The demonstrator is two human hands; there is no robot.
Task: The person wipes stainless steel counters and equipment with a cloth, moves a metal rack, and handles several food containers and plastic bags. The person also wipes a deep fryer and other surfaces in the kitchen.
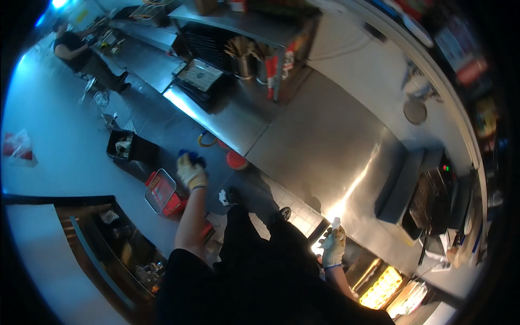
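Note:
My left hand (pixel 191 172), in a pale knit work glove, is held out over the floor. It grips a dark blue bunched item (pixel 194 157), too blurred to name surely. Below it is a red container (pixel 172 205) with a clear rectangular tub (pixel 161 191) at its top. My right hand (pixel 334 250), gloved alike with a blue cuff edge, is by the front edge of the steel counter (pixel 321 134). A small white piece (pixel 336 222) shows at its fingertips; its material is unclear.
A black lined bin (pixel 140 148) and a red round object (pixel 235 159) stand on the floor. Black equipment (pixel 426 199) occupies the counter's right end. A steel shelf (pixel 243 22) rises at the back. A person (pixel 79 53) stands far left. Lit yellow food containers (pixel 380 288) are lower right.

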